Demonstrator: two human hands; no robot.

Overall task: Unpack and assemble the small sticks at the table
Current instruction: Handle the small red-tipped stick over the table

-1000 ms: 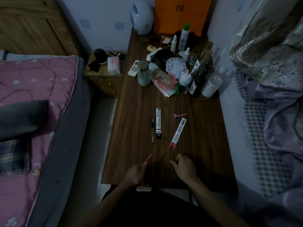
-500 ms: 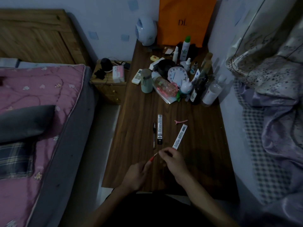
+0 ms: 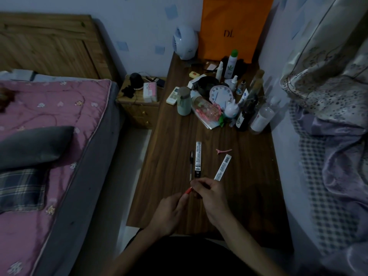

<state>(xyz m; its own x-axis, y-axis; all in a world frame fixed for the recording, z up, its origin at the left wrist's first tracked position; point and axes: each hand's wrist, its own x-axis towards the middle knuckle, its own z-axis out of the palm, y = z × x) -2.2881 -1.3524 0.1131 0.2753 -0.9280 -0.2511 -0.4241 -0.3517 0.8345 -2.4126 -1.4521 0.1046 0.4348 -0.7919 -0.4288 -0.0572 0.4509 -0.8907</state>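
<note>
Left hand (image 3: 171, 212) has its fingers curled round the near end of a thin red-tipped plastic stick (image 3: 188, 190), held just above the dark wooden table (image 3: 249, 176). Only the red tip shows past the fingers. Its long axis slants up and away from this hand towards the right hand (image 3: 212, 198), which meets it with thumb and forefinger pinched at the far tip. The light is too dim to tell whether those fingers grip the stick itself or some small part on it.

Any joining move looks likely to run along that slant, and the right hand is the nearer to what lies beyond. Just past its fingertips is a slim black pen (image 3: 191, 164), lying lengthwise away from the hands. A long black printed packet (image 3: 198, 158) lies beside it, and a long white barcoded packet (image 3: 223, 166) angles off to the right.
</note>
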